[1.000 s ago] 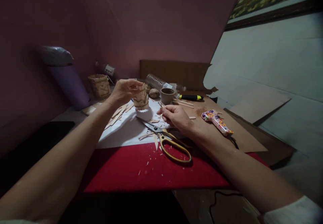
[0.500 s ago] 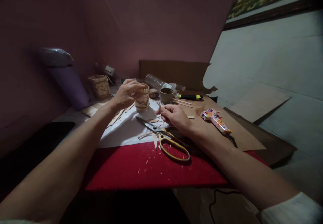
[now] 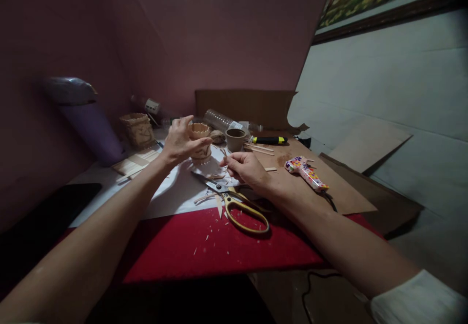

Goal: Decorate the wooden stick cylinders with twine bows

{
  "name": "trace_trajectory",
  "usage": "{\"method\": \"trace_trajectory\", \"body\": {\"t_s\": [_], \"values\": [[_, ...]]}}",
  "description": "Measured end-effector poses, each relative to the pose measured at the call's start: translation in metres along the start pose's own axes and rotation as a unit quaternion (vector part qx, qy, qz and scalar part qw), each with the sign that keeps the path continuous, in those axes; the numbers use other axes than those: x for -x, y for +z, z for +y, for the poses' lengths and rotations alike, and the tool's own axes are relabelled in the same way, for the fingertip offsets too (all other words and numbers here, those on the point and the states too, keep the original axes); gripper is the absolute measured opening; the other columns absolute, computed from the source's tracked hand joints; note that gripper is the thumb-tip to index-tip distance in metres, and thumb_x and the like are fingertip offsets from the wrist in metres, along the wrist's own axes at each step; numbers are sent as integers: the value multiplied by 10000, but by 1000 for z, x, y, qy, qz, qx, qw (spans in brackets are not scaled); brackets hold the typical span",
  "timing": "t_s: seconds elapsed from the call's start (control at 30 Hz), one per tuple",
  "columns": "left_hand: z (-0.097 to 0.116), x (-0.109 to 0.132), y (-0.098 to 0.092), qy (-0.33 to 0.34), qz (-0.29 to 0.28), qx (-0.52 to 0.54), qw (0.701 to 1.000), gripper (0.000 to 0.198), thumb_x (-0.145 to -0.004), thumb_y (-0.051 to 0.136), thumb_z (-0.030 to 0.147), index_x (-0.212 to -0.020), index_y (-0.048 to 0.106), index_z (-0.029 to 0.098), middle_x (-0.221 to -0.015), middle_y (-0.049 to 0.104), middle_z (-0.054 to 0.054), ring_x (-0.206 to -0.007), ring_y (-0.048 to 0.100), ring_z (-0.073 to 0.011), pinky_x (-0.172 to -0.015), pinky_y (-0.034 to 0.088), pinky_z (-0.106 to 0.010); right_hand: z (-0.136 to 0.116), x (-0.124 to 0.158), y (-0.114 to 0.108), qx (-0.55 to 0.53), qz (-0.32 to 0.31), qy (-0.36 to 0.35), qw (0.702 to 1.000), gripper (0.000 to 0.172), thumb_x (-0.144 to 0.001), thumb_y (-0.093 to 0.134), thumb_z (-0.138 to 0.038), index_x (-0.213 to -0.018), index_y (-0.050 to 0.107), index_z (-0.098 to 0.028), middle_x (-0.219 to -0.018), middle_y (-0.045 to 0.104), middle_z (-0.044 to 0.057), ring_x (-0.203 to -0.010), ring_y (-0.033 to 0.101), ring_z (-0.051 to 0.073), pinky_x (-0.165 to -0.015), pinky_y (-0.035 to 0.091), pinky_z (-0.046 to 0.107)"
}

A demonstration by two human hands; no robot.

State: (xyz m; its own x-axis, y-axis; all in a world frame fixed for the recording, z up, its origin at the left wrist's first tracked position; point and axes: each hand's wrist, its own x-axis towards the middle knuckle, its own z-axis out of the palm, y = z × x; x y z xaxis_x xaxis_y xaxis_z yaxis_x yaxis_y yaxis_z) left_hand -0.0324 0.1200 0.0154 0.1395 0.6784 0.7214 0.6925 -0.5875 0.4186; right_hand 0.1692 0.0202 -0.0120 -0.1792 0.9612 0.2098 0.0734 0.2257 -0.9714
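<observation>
1. While the small stick cup stands upright on the white sheet, its wall of wooden slats appears closed all round, so the build is judged well advanced; loose sticks and offcuts on the sheet suggest trimming or decoration is left.
2. Left hand: reached forward with the forearm nearly straight, fingers curled round the cup's near and left side, thumb against its front. The hand is partly closed on the cup and steadies it; whether the cup is lifted off the sheet cannot be told.
3. Right hand: lies low over the sheet just right of the cup, palm down, wrist resting near the scissors. Thumb and forefinger are pinched on a thin wooden sliver; the other fingers are loosely folded.
4. The scissors, with gold handles, lie with blades slightly apart on the edge between the white sheet and the red mat, touched by neither hand so far as can be seen; wood chips are scattered about them.
5. A patterned glue gun lies to the right on brown cardboard, well apart from both hands.
6. Behind the cup stand a grey cup, a yellow-and-black cutter and, further left, a second finished stick basket.
</observation>
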Motion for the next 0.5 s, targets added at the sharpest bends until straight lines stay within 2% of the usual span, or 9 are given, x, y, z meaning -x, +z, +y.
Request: {"method": "trace_trajectory", "body": {"t_s": [0.1,0.17,0.37,0.5], "values": [[1,-2,6,-41,18,13,999,862,-514,800,587,-1232,573,167,-1130,556,-120,-1079,542,-340,-942,436,-494,1,-1,0,6,5,-1,1000,233,-848,582,-335,-743,654,-140,-475,487,-60,-394,330,52,-412,220,208],[-1,-4,7,-52,18,61,997,851,-516,800,557,-1226,568,149,-1132,563,-125,-1065,554,-325,-928,450,-471,0,-1,0,7,5,-1,1000,236,-854,576,-333,-744,655,-140,-477,489,-60,-395,328,51,-416,222,208],[-9,-5,-4,-93,-67,206,972,950,-526,784,549,-1333,480,152,-1137,597,-129,-1015,597,-299,-888,472,-463,-1,0,1,7,0,-4,1000,235,-862,563,-314,-727,644,-140,-465,475,-65,-387,319,49,-419,224,210],[-8,-6,-7,-105,-68,207,970,1032,-558,747,610,-1410,407,138,-1245,568,-179,-1140,551,-334,-946,439,-488,-1,0,1,11,6,-10,1000,238,-847,581,-337,-731,650,-141,-467,476,-67,-386,309,47,-410,208,211]]}}
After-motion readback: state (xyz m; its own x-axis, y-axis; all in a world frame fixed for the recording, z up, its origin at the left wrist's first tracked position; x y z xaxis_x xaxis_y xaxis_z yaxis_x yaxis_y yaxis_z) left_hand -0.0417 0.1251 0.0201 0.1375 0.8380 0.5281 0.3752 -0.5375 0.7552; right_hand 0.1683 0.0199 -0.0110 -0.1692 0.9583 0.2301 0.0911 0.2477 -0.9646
